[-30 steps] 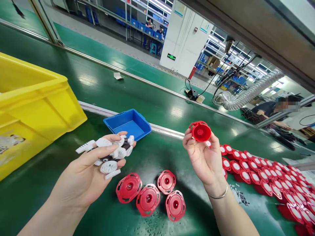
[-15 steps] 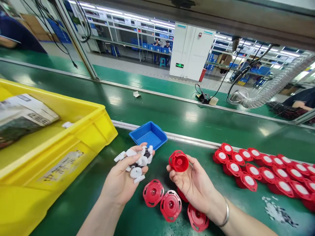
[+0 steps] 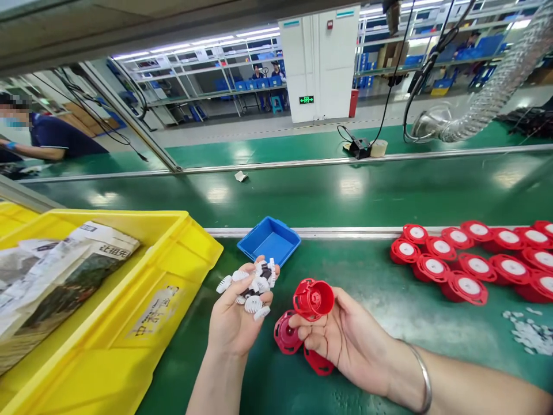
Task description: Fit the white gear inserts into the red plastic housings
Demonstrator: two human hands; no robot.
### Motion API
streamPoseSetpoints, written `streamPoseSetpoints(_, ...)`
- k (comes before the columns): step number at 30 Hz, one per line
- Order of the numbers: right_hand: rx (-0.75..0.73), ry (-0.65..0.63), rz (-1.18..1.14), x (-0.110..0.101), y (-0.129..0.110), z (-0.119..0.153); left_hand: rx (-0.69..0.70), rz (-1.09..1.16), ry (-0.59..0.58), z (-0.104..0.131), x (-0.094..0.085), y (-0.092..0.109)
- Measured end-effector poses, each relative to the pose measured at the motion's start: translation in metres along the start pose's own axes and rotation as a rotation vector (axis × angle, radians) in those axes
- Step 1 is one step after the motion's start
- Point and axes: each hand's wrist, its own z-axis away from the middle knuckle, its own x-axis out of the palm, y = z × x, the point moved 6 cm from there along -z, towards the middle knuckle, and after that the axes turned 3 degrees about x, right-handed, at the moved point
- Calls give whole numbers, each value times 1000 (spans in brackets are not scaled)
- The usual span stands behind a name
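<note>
In the head view, my left hand (image 3: 231, 325) is cupped around a handful of small white plastic gears (image 3: 253, 304), with some black pieces among them. Just behind it stands a small blue bin (image 3: 271, 241). My right hand (image 3: 352, 346) grips a red round plastic housing (image 3: 307, 300) by its side. The housing is tilted, its hollow opening turned toward me and to the right, showing a hub inside. Below it on the green bench lie a red flanged part (image 3: 287, 334) and another red part (image 3: 318, 363), partly covered by my fingers.
A large yellow crate (image 3: 173, 288) with printed bags stands at left. Rows of red housings with white discs (image 3: 469, 285) fill the right side, near a pile of small white pieces (image 3: 529, 333). A metal rail (image 3: 345, 232) runs behind. A co-worker (image 3: 56, 135) sits far left.
The view has tilted and shifted. My right hand has turned the red housing so its opening faces more to the right. Fewer loose red parts show below my hands. My left hand still holds the gears.
</note>
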Motion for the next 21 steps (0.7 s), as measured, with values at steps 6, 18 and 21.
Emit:
streamPoseSetpoints(6, -28, 25, 58, 5, -2, 3, 2, 7, 22, 0, -1, -1)
streamPoseSetpoints(18, -15, 83, 132, 2, -1, 2, -9, -1, 28, 0, -2, -2)
streamPoseSetpoints(21, -181, 67, 259, 3, -24, 3, -7, -2, 24, 0, -2, -2)
